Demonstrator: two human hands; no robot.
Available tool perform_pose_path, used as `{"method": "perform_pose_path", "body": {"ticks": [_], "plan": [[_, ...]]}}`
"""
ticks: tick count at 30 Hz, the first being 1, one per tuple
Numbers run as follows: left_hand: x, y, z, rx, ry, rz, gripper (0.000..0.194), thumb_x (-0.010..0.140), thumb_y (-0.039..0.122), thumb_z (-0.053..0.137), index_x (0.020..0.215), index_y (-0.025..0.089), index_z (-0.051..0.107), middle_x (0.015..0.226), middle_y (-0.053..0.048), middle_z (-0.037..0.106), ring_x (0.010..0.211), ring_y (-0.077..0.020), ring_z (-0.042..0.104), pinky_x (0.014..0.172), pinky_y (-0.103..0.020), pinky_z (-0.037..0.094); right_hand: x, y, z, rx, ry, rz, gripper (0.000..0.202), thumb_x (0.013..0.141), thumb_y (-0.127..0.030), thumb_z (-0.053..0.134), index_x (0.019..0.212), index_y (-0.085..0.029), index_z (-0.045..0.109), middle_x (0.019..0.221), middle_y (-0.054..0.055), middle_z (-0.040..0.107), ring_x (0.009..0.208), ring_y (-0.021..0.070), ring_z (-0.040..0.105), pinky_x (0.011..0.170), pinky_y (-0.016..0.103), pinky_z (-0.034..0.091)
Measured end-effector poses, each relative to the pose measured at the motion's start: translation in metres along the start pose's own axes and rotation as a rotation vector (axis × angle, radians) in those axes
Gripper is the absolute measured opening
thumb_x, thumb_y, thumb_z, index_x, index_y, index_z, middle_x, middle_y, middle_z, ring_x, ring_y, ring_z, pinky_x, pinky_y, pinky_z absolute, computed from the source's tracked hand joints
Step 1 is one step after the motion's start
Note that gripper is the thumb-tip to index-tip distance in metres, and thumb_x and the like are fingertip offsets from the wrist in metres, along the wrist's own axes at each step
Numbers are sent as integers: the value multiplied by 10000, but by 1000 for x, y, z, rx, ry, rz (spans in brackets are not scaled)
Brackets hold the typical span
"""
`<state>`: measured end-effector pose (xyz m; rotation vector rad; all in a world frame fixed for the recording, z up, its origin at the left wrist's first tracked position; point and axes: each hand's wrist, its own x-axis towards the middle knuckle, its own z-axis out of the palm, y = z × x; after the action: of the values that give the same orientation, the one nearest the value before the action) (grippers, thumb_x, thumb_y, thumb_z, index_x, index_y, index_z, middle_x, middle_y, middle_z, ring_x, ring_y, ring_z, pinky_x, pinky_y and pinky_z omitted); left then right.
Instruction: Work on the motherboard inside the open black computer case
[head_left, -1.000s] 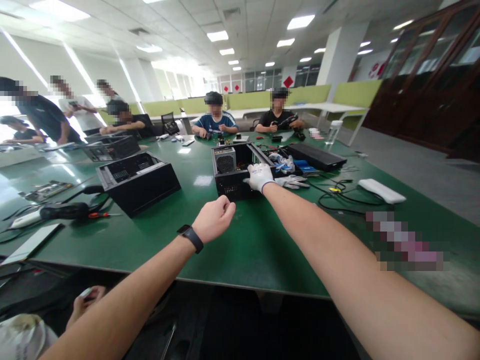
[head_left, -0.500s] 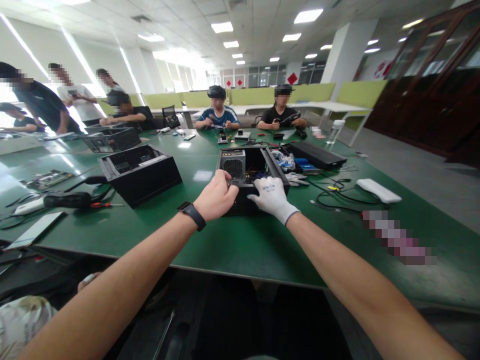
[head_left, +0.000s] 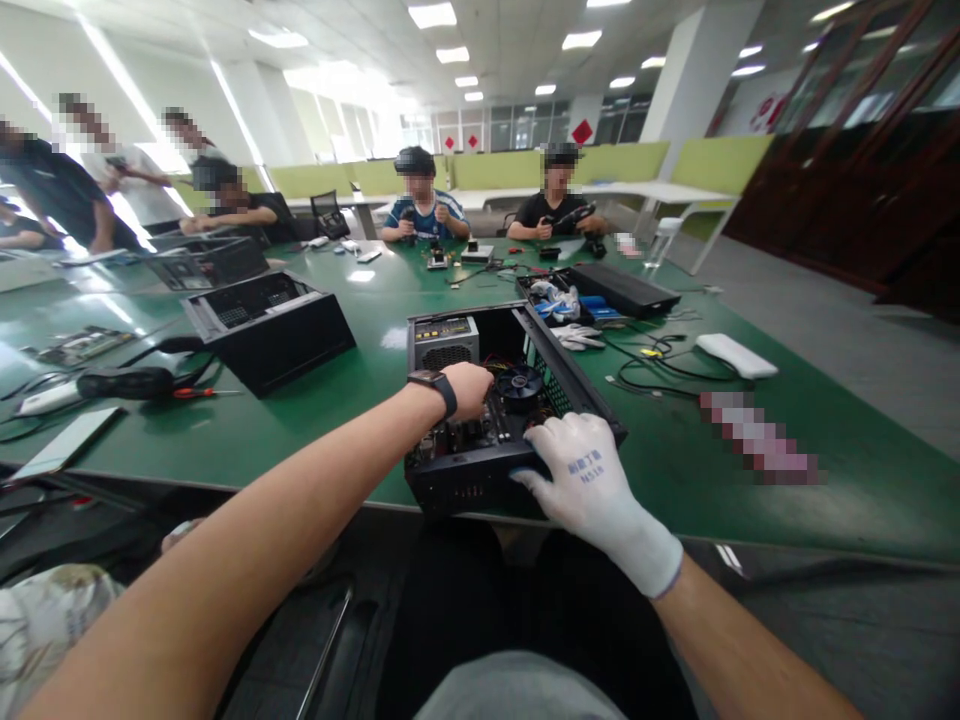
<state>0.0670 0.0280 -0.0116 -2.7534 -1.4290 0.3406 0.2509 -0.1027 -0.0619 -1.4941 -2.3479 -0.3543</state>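
An open black computer case (head_left: 457,480) lies near the table's front edge, its inside facing up. A grey power supply (head_left: 446,340) sits in its far left corner, and a round black cooling fan (head_left: 519,385) is right of its middle. My left hand (head_left: 471,390), bare with a dark watch on the wrist, reaches inside just left of the fan. Its fingers are curled closed; their tips and anything between them are hidden. In a white glove, my right hand (head_left: 577,465) grips the near right rim of the case, thumb outside and fingers over the edge.
Left on the green table (head_left: 337,440) stand another black case (head_left: 281,335) and a red screwdriver (head_left: 202,392). Gloves (head_left: 574,335), cables (head_left: 637,375) and a white box (head_left: 736,356) lie right. Two people wearing headsets sit opposite; others are at the far left.
The case has come closer to me, toward the table's front edge. My left hand has moved from its near rim to inside it. My gloved right hand is still on the rim.
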Motion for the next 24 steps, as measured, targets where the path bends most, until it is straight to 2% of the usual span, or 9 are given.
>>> {"method": "perform_pose_path", "body": {"ticks": [5,9,15,20,24], "plan": [[10,13,-1,97,-187,-77,401,666,305,804,1015,114,758,1052,-175,748,969,-297,703,811,-320,559,-34,-14,-12,87,24,-3,316,817,-478,691,980,-217,620,895,42,575,861,216,439,814,379,246],[18,22,11,95,-293,-116,539,539,264,892,1034,86,771,1075,-208,744,969,-331,707,804,-329,575,-53,-23,-17,117,41,2,328,771,-441,740,995,-236,615,876,29,574,847,221,442,814,386,258],[31,19,35,75,-363,-142,612,476,234,923,1054,95,775,1070,-205,750,976,-342,712,823,-342,582,-58,-27,-19,117,50,10,323,747,-425,760,960,-231,614,854,33,577,829,223,441,803,388,262],[34,12,39,72,-373,-169,615,432,162,928,1024,86,777,1078,-202,751,1011,-340,705,886,-338,564,-56,-26,-20,119,32,24,302,764,-447,738,945,-236,619,854,35,582,831,232,442,806,398,266],[36,8,45,66,-355,-171,638,431,190,931,1040,88,770,1093,-194,749,1024,-332,699,915,-342,549,-56,-27,-21,119,59,16,307,755,-442,747,942,-234,620,841,35,581,818,229,439,795,396,265]]}}
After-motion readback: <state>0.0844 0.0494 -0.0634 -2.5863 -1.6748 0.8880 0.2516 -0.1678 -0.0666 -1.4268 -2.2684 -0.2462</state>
